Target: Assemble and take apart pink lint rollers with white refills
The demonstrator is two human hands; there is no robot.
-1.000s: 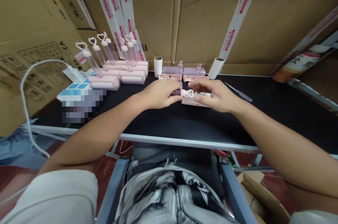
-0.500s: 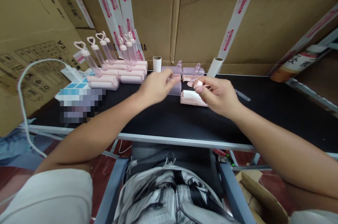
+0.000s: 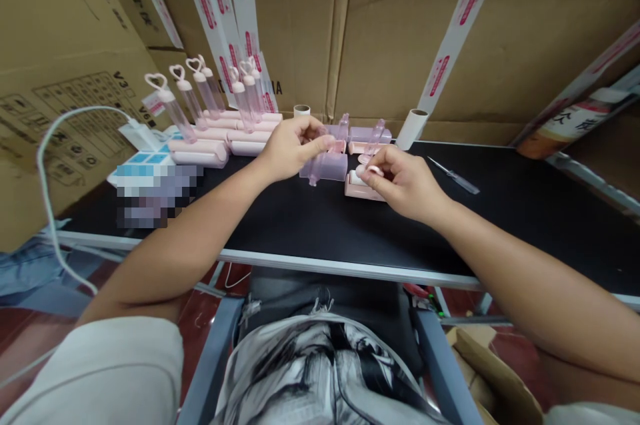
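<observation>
My left hand (image 3: 296, 148) is closed, thumb against fingertips, on a translucent pink tube (image 3: 314, 170) whose lower end hangs below the fingers. A translucent purple block (image 3: 334, 166) lies just behind and to the right of that tube. My right hand (image 3: 403, 181) pinches a small pale pink cap with a looped handle (image 3: 374, 171), partly hidden by the fingers. Under the right fingertips lies a pink holder with a white roller (image 3: 363, 191). Another clear pink tube (image 3: 376, 138) stands behind my right hand, close to a pink piece (image 3: 356, 147).
To the left, several pink rollers (image 3: 203, 157) carry upright clear tubes with heart-topped caps (image 3: 157, 83). A power strip (image 3: 143, 165) with a white cable stands beyond them. White cylinders (image 3: 411, 129), a screwdriver (image 3: 457, 178) and a bottle (image 3: 575, 121) are at the back and right.
My left hand now has the clear pink tube in its pinch, pointing down. My right hand has shifted slightly left with the cap, lower over the pink holder. More of the screwdriver shows.
</observation>
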